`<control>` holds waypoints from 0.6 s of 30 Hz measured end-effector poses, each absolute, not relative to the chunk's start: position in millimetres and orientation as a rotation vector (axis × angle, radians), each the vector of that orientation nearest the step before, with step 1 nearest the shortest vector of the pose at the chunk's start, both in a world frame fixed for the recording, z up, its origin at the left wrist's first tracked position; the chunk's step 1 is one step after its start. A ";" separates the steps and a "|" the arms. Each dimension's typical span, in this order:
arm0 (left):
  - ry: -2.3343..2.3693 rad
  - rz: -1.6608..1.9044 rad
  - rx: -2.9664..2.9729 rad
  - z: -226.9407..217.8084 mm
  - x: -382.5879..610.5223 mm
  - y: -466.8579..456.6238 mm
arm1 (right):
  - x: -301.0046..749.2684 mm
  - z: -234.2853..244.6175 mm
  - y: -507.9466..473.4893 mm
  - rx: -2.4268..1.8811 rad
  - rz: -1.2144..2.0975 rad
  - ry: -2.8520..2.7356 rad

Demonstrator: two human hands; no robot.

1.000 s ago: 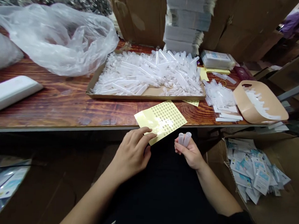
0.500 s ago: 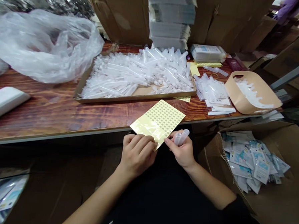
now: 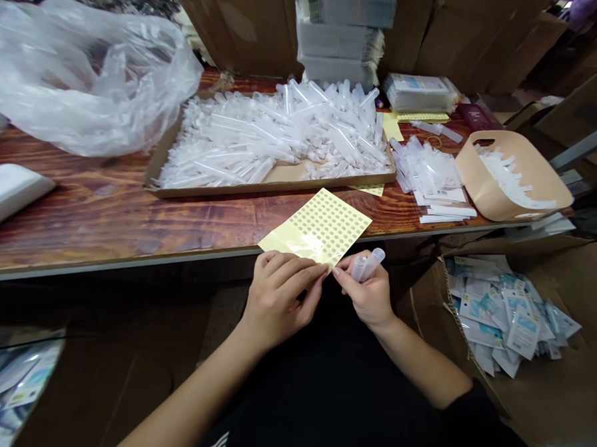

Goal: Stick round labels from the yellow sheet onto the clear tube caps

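A yellow sheet of small round stickers [image 3: 323, 225] projects over the table's front edge. My left hand [image 3: 288, 289] is closed at the sheet's lower edge, with its index fingertip and thumb near the sheet's lower right corner. My right hand [image 3: 369, 294] is closed around two translucent plastic tubes [image 3: 369, 264], their open ends pointing up. Its thumb and index fingertip meet at that same corner, almost touching my left fingertips. Whatever lies between the fingertips is too small to make out.
Behind the sheet, a shallow cardboard tray [image 3: 270, 187] holds a heap of clear tubes. Bagged pieces [image 3: 431, 170] and a beige bin [image 3: 541, 173] stand right of it. A plastic bag [image 3: 90, 86] lies left. Below right, an open carton [image 3: 559, 404] contains packed pouches.
My left fingertips have slid right along the sheet's lower edge towards my right thumb. My right hand still has the two tubes. The camera view has shifted slightly.
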State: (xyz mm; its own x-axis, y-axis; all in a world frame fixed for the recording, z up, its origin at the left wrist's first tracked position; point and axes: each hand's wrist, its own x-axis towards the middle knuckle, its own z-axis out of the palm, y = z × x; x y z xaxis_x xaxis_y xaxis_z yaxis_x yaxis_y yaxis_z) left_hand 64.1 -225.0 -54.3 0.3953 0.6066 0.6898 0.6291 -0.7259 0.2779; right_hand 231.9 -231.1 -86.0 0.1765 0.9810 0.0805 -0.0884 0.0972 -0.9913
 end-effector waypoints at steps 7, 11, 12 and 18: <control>-1.088 -1.202 -2.619 -48.1 62.6 -219.4 | 227.6 -84.6 -233.2 -1.153 1.046 -1.084; -1.027 -1.086 -2.649 -39.9 60.7 -218.1 | 227.3 -86.7 -234.3 -1.146 1.067 -1.115; -1.011 -1.052 -2.655 -38.7 60.7 -217.7 | 227.3 -87.4 -234.4 -1.145 1.072 -1.121; -0.978 -0.985 -2.663 -36.0 63.7 -215.7 | 227.9 -84.8 -233.1 -1.159 1.075 -1.165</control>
